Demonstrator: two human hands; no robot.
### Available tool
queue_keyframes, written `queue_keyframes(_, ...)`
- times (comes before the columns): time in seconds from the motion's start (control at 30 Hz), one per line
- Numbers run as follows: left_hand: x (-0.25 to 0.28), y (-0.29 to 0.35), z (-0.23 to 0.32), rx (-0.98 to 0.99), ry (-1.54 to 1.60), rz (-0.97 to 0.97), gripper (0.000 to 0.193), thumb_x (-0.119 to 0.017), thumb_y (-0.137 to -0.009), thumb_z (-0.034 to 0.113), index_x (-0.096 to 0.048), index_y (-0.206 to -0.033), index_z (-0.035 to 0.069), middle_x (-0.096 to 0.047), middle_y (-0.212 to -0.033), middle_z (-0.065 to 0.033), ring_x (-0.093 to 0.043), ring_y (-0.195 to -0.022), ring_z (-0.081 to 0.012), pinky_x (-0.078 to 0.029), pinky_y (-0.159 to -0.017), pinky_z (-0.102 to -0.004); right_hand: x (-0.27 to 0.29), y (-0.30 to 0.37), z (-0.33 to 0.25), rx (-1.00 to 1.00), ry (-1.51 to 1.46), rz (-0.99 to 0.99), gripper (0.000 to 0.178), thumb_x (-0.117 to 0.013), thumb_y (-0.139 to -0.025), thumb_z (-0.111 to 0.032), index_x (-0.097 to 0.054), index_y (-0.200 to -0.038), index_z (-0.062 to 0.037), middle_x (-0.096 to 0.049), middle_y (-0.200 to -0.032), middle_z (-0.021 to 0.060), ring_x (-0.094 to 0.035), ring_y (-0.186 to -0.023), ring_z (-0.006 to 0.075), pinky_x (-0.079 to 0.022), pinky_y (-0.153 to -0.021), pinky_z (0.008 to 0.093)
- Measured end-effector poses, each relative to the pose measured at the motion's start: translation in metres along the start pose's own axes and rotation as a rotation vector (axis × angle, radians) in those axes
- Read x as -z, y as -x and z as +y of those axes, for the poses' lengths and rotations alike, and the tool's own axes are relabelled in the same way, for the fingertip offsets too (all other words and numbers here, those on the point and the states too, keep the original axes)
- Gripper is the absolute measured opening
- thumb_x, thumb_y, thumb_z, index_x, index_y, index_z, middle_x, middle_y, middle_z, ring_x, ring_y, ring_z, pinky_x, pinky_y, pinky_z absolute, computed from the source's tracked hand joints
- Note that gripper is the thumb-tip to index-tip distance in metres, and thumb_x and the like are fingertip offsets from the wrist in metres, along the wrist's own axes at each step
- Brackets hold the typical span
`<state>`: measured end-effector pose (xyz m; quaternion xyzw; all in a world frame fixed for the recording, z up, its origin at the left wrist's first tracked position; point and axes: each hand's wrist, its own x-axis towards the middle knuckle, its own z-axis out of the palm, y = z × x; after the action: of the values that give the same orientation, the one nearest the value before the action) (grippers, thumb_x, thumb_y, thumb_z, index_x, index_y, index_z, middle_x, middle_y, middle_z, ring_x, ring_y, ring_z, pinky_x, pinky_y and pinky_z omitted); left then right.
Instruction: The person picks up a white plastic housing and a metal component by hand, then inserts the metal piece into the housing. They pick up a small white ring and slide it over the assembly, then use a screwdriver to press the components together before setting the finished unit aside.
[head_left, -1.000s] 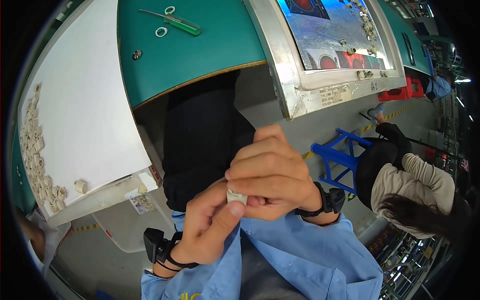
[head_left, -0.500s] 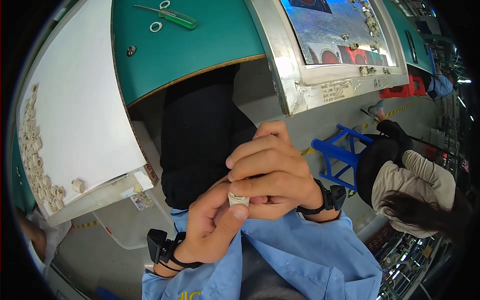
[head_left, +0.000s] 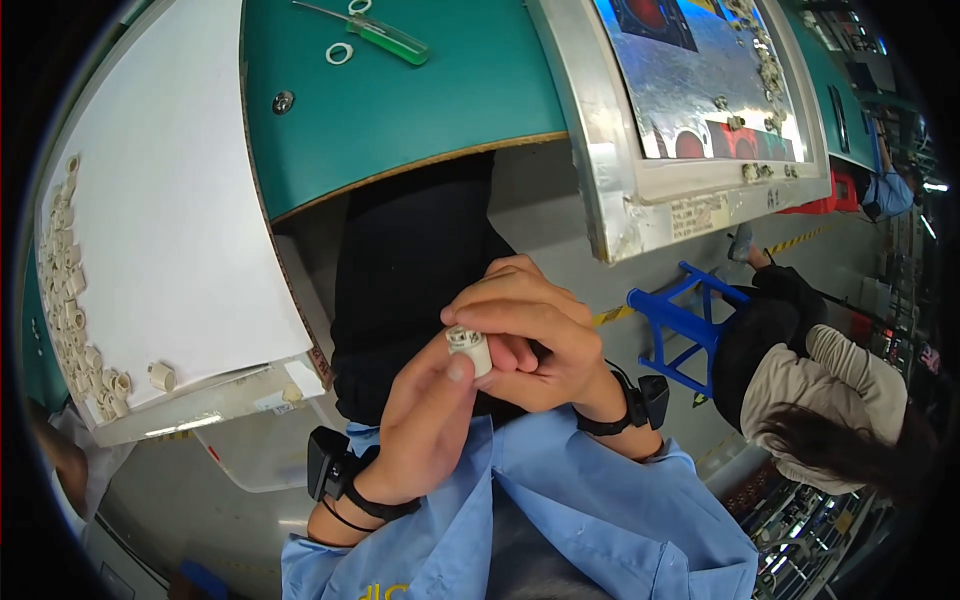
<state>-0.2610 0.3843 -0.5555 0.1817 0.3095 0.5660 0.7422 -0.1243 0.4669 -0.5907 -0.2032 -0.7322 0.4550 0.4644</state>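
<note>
A small white cylindrical plastic fitting (head_left: pixel 469 352) is held over my lap, its recessed top end facing up with slots and bits of metal showing inside. My left hand (head_left: pixel 425 412) is closed around its lower part, the thumb pressed on the near side. My right hand (head_left: pixel 540 330) is curled over it from the right. Its fingertips reach the fitting's upper rim, and its thumb lies against the side. Parts of the fingers behind the fitting are hidden. A black band sits on each wrist.
Left, a white board (head_left: pixel 170 200) carries several similar fittings (head_left: pixel 75 300) along its outer edge and a single one (head_left: pixel 161 376). Ahead, a green table (head_left: pixel 400 120) holds a green-handled screwdriver (head_left: pixel 390 38), white rings (head_left: pixel 339 54) and a round metal piece (head_left: pixel 284 102). Right: a metal-framed tray (head_left: pixel 640 215), a blue stool (head_left: pixel 670 320), a seated person (head_left: pixel 840 390).
Both hands have risen slightly with the fitting, and the right fingers have shifted back, so its top end now shows. The view has shifted a little, moving the table and tray.
</note>
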Motion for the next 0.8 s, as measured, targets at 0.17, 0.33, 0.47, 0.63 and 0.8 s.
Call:
queue_keyframes(0.17, 0.024, -0.036, 0.006, 0.051, 0.126, 0.008, 0.038, -0.038, -0.103, 0.031, -0.055, -0.107, -0.003, -0.057, -0.11, -0.0139, -0.055, -0.108, -0.0227, -0.041, -0.099, -0.0344, -0.009, -0.009, 0.032, 0.031, 0.19, 0.07, 0.047, -0.083, -0.073, -0.011, -0.064, -0.115, 0.0028, -0.07, -0.103, 0.0196, -0.068, -0.084, 0.0294, -0.051, -0.078, 0.0414)
queue_keyframes(0.33, 0.043, -0.071, 0.012, 0.088, 0.277, 0.031, 0.038, -0.036, -0.103, 0.034, -0.052, -0.104, 0.0, -0.056, -0.108, -0.0127, -0.054, -0.106, -0.0225, -0.04, -0.097, -0.0341, -0.016, -0.022, 0.065, 0.04, 0.286, 0.102, 0.05, -0.08, -0.081, -0.01, -0.057, -0.123, 0.0049, -0.069, -0.107, 0.0248, -0.068, -0.087, 0.0299, -0.052, -0.077, 0.0406)
queue_keyframes(0.47, 0.057, -0.093, 0.012, 0.095, 0.334, 0.048, 0.037, -0.033, -0.104, 0.035, -0.049, -0.101, 0.002, -0.053, -0.104, -0.0105, -0.052, -0.104, -0.0214, -0.039, -0.095, -0.0335, -0.015, -0.033, 0.08, -0.035, 0.297, 0.095, 0.052, -0.08, -0.081, -0.007, -0.054, -0.124, 0.0053, -0.068, -0.11, 0.0261, -0.068, -0.088, 0.0287, -0.052, -0.078, 0.0382)
queue_keyframes(0.63, 0.072, -0.117, 0.01, 0.09, 0.402, 0.057, 0.035, -0.032, -0.105, 0.035, -0.046, -0.1, 0.004, -0.049, -0.101, -0.0084, -0.048, -0.101, -0.0204, -0.038, -0.093, -0.0332, -0.019, -0.048, 0.093, -0.141, 0.38, 0.105, 0.053, -0.083, -0.078, -0.006, -0.054, -0.121, 0.0055, -0.068, -0.111, 0.0269, -0.068, -0.089, 0.0277, -0.051, -0.077, 0.032)
queue_keyframes(0.8, 0.087, -0.123, 0.002, 0.041, 0.418, -0.029, 0.041, -0.024, -0.107, 0.038, -0.047, -0.109, 0.003, -0.05, -0.108, -0.0105, -0.049, -0.104, -0.022, -0.04, -0.094, -0.0373, -0.02, -0.045, 0.107, -0.181, 0.324, 0.12, 0.052, -0.087, -0.074, -0.005, -0.057, -0.115, 0.0058, -0.067, -0.111, 0.0288, -0.067, -0.083, 0.0223, -0.05, -0.074, 0.028)
